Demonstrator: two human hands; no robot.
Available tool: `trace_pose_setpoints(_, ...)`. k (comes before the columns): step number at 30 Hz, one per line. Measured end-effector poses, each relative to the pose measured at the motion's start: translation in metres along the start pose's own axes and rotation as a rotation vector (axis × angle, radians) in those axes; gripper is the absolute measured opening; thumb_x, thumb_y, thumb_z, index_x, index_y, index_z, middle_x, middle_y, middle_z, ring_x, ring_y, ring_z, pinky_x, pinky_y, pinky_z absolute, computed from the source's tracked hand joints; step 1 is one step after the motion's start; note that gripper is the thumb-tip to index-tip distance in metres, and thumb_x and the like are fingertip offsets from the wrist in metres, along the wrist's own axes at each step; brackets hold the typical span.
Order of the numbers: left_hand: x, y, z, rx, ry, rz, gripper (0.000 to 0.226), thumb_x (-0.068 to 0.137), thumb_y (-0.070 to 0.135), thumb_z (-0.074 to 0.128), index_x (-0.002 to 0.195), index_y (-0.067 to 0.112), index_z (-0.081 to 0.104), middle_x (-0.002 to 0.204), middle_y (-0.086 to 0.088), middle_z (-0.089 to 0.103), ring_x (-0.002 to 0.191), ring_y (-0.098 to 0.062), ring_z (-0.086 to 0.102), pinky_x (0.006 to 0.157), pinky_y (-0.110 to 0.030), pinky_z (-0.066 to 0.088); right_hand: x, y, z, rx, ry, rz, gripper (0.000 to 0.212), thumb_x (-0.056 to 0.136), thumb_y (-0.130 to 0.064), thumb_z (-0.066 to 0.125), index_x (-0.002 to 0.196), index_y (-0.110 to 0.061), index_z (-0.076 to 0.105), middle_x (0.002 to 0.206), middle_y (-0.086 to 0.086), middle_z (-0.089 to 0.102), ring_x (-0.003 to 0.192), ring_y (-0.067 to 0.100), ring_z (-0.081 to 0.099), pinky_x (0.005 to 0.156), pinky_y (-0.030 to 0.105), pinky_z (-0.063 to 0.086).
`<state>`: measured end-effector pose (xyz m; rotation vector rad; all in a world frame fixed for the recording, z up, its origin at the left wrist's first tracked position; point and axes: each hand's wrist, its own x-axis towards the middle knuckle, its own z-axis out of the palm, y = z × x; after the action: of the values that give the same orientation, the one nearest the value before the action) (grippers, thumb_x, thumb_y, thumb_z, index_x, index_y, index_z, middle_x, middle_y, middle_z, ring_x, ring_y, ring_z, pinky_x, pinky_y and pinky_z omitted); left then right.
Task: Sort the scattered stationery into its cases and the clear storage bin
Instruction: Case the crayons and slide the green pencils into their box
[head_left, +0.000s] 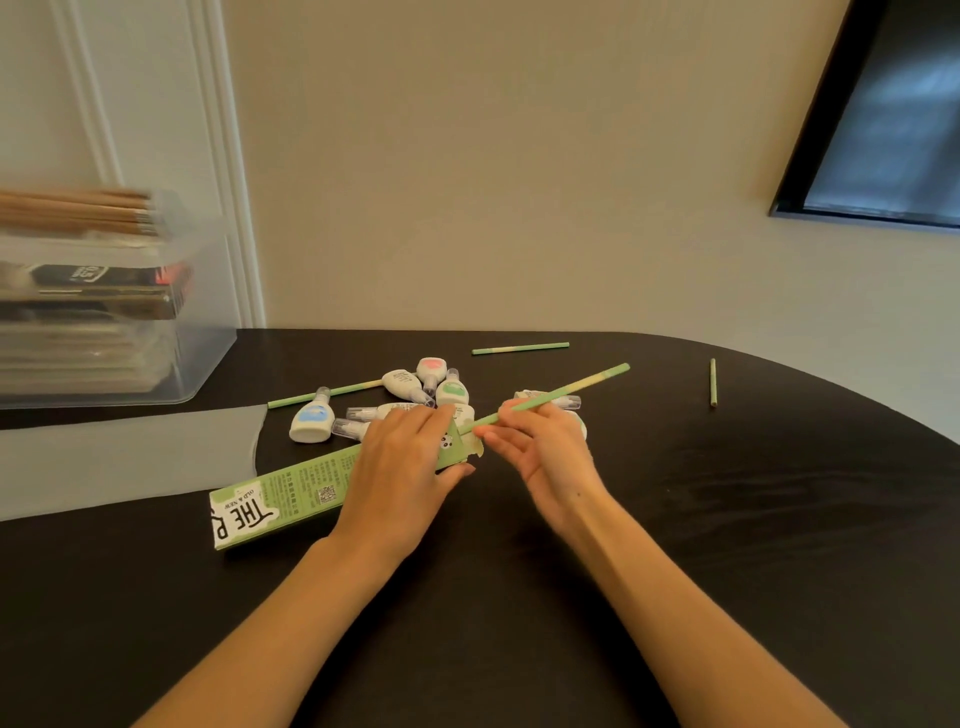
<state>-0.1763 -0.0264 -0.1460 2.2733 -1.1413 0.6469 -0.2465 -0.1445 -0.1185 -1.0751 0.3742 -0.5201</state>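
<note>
A long green pencil box (283, 491) lies on the black table (727, 519), its open end pointing up and right. My left hand (405, 462) grips the box near that end. My right hand (540, 447) pinches a green pencil (566, 388) whose lower tip sits at the box's mouth. Three more green pencils lie loose: one (519, 348) at the back, one (712, 382) far right, one (322, 395) behind the correction tapes. Several white correction tapes (311, 418) with coloured labels are clustered just beyond my hands. The clear storage bin (202, 338) stands at the far left.
The bin holds stacked flat boxes and brown pencils on top. Its frosted lid (130, 457) lies flat on the table in front of it. A beige wall runs behind the table, and a dark framed panel (883, 130) hangs at the upper right.
</note>
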Motion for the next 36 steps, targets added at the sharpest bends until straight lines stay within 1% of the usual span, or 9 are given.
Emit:
trace_pose_setpoints(5, 0.000, 0.000, 0.000, -0.001, 0.021, 0.016, 0.060, 0.058, 0.026, 0.087, 0.109, 0.002, 0.065, 0.095, -0.010, 0.068, 0.091, -0.031, 0.064, 0.078, -0.041, 0.050, -0.001, 0.002, 0.002, -0.008, -0.006, 0.000, 0.007, 0.089, 0.002, 0.054, 0.092, 0.000, 0.060, 0.082, 0.008, 0.066, 0.069, 0.012, 0.068, 0.066, 0.019, 0.056)
trace_pose_setpoints(10, -0.002, 0.008, -0.004, -0.066, 0.001, 0.022, 0.061, 0.076, 0.029, 0.074, 0.130, 0.009, 0.053, 0.118, -0.007, 0.061, 0.113, -0.024, 0.053, 0.096, -0.037, 0.039, -0.005, 0.003, 0.003, -0.248, -0.157, 0.053, 0.013, 0.087, -0.003, 0.058, 0.097, 0.000, 0.066, 0.082, 0.005, 0.070, 0.075, 0.012, 0.067, 0.073, 0.025, 0.055)
trace_pose_setpoints(13, -0.001, 0.009, -0.005, -0.054, 0.016, 0.013, 0.057, 0.067, 0.026, 0.081, 0.117, 0.007, 0.061, 0.104, -0.008, 0.066, 0.100, -0.028, 0.060, 0.085, -0.041, 0.046, -0.002, -0.003, 0.002, -0.176, -0.059, 0.073, 0.025, 0.086, -0.014, 0.060, 0.104, 0.003, 0.065, 0.087, 0.008, 0.067, 0.077, 0.015, 0.062, 0.070, 0.027, 0.053)
trace_pose_setpoints(17, 0.000, 0.012, -0.003, -0.034, 0.013, -0.001, 0.055, 0.060, 0.027, 0.086, 0.105, 0.004, 0.066, 0.093, -0.009, 0.068, 0.088, -0.029, 0.063, 0.077, -0.041, 0.050, -0.001, -0.006, -0.002, -0.151, 0.120, 0.046, 0.039, 0.097, -0.025, 0.036, 0.086, -0.007, 0.069, 0.096, 0.012, 0.068, 0.080, 0.018, 0.060, 0.073, 0.031, 0.052)
trace_pose_setpoints(19, 0.000, 0.014, -0.004, -0.019, 0.020, 0.014, 0.057, 0.056, 0.027, 0.088, 0.104, 0.004, 0.067, 0.090, -0.008, 0.069, 0.084, -0.028, 0.065, 0.073, -0.041, 0.051, 0.000, -0.004, 0.000, -0.208, 0.139, 0.070, 0.032, 0.097, -0.023, 0.037, 0.100, -0.010, 0.066, 0.103, 0.013, 0.065, 0.086, 0.018, 0.060, 0.075, 0.031, 0.051)
trace_pose_setpoints(24, 0.000, 0.016, -0.001, -0.019, 0.048, 0.026, 0.061, 0.054, 0.022, 0.089, 0.108, 0.004, 0.066, 0.091, -0.007, 0.069, 0.084, -0.026, 0.066, 0.076, -0.038, 0.051, -0.005, 0.003, 0.012, -0.195, -0.071, 0.225, 0.024, 0.099, -0.037, 0.038, 0.099, -0.020, 0.055, 0.094, 0.002, 0.064, 0.096, 0.015, 0.060, 0.076, 0.025, 0.048)
trace_pose_setpoints(28, 0.002, 0.012, 0.000, -0.021, 0.073, -0.025, 0.056, 0.054, 0.028, 0.088, 0.102, 0.007, 0.067, 0.086, -0.005, 0.068, 0.080, -0.026, 0.064, 0.080, -0.028, 0.037, -0.002, -0.005, 0.004, -0.075, 0.162, 0.050, 0.034, 0.099, -0.029, 0.042, 0.127, -0.012, 0.046, 0.093, 0.008, 0.065, 0.087, 0.017, 0.065, 0.075, 0.027, 0.053)
trace_pose_setpoints(31, 0.003, 0.013, -0.002, -0.030, 0.091, -0.087, 0.054, 0.066, 0.030, 0.082, 0.111, 0.008, 0.064, 0.098, -0.006, 0.066, 0.093, -0.026, 0.059, 0.086, -0.032, 0.032, -0.002, -0.012, 0.000, -0.099, 0.289, -0.129, 0.030, 0.099, -0.016, 0.039, 0.128, -0.015, 0.046, 0.098, 0.008, 0.068, 0.090, 0.017, 0.067, 0.085, 0.032, 0.054)
trace_pose_setpoints(36, 0.002, 0.015, -0.006, -0.036, 0.055, -0.087, 0.057, 0.080, 0.035, 0.069, 0.130, 0.014, 0.051, 0.120, -0.002, 0.057, 0.113, -0.019, 0.049, 0.097, -0.029, 0.027, -0.011, -0.002, 0.012, -0.410, 0.013, 0.029, 0.035, 0.099, -0.024, 0.037, 0.107, -0.010, 0.067, 0.116, 0.006, 0.066, 0.117, 0.017, 0.056, 0.108, 0.032, 0.036)
